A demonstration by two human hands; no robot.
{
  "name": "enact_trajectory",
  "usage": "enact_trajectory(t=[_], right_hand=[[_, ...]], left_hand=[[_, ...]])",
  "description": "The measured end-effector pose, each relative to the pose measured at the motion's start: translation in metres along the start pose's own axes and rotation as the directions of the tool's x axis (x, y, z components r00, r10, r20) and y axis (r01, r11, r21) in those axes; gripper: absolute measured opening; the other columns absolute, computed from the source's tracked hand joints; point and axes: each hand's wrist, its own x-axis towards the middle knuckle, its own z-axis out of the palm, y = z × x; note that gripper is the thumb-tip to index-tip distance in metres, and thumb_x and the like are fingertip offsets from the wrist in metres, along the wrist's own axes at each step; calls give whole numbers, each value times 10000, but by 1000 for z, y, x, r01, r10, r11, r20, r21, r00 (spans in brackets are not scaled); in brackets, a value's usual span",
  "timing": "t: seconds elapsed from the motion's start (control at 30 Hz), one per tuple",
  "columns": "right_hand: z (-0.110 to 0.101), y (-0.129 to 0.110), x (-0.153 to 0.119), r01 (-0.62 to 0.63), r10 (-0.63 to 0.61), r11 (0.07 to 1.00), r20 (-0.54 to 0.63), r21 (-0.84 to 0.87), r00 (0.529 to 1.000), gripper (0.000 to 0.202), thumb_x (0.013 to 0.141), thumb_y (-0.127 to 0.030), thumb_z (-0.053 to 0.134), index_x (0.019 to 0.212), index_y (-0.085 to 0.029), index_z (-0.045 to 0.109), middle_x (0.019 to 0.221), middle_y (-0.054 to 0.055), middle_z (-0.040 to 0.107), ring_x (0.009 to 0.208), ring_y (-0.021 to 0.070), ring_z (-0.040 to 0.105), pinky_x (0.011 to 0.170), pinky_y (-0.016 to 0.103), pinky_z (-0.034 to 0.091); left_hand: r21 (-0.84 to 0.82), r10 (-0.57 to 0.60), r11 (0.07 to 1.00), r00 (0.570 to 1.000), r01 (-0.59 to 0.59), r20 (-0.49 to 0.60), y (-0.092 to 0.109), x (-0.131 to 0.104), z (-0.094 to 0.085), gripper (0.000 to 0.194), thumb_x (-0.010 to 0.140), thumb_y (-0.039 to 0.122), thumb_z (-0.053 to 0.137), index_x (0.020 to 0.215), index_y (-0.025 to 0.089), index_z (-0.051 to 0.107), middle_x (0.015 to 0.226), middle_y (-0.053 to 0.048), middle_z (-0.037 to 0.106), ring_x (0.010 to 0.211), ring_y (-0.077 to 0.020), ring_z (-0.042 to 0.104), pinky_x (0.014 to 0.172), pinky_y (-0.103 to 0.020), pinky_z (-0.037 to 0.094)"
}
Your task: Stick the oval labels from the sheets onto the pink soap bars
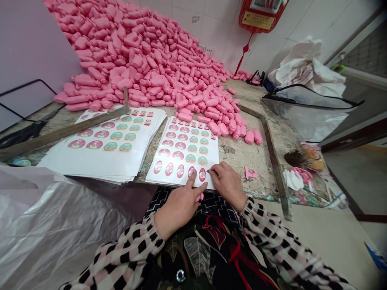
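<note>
A sheet of stickers (pixel 182 159) lies at the table's front edge, printed with rows of pink and green labels. My left hand (pixel 181 201) rests on its lower edge, index and middle fingers stretched across the bottom row of oval stickers. The end of a small pink bottle (pixel 199 197) pokes out from under that hand, its other fingers curled round it. At the sheet's lower right corner, my right hand (pixel 228 183) pinches beside the last oval sticker (pixel 202 175). A small dark tip shows at those fingers; what it belongs to is hidden.
A heap of pink bottles (pixel 145 52) covers the back of the table. More sticker sheets (pixel 90 161) are stacked at left under a wooden strip (pixel 99 119). Another strip (pixel 273 161) edges the right side. A pink plastic piece (pixel 250 173) and a clear bag (pixel 305 108) lie rightward.
</note>
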Motion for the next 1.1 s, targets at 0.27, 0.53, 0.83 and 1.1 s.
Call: enact_trajectory(t=[0.27, 0.53, 0.83, 1.1], right_hand=[[0, 7, 1, 32, -35, 990, 21, 137, 999, 209, 872, -344, 437, 851, -243, 619, 848, 7, 588, 789, 139, 538, 622, 236, 331], [15, -1, -10, -108, 117, 951, -14, 290, 993, 204, 860, -336, 433, 813, -227, 599, 830, 3, 597, 756, 135, 548, 635, 232, 349], [0, -10, 3, -182, 171, 971, 80, 157, 982, 263, 806, -464, 490, 748, -237, 609, 790, 4, 615, 680, 146, 530, 547, 250, 271], [-16, -21, 3, -61, 63, 995, -22, 84, 998, 215, 812, -406, 501, 724, -238, 604, 767, 0, 596, 726, 145, 535, 561, 258, 270]], left_hand=[[7, -15, 1000, 1000, 15, -11, -2, 1, 9, 589, 794, 185, 497, 1331, 376, 350, 1499, -83, -22, 937, -243, 617, 778, -357, 467], [1, -25, 1000, 1000, 25, -11, 2, 1, 8, 637, 798, 173, 488, 1364, 378, 277, 1495, -87, -61, 951, -252, 615, 763, -350, 474], [39, -12, 999, 999, 14, -47, 1, 1, 12, 677, 807, 181, 472, 1380, 408, 192, 1496, -105, -32, 896, -243, 634, 726, -335, 487], [86, -21, 996, 999, 24, -45, 2, 0, 8, 672, 804, 199, 480, 1377, 410, 197, 1495, -119, 20, 838, -234, 646, 701, -339, 494]])
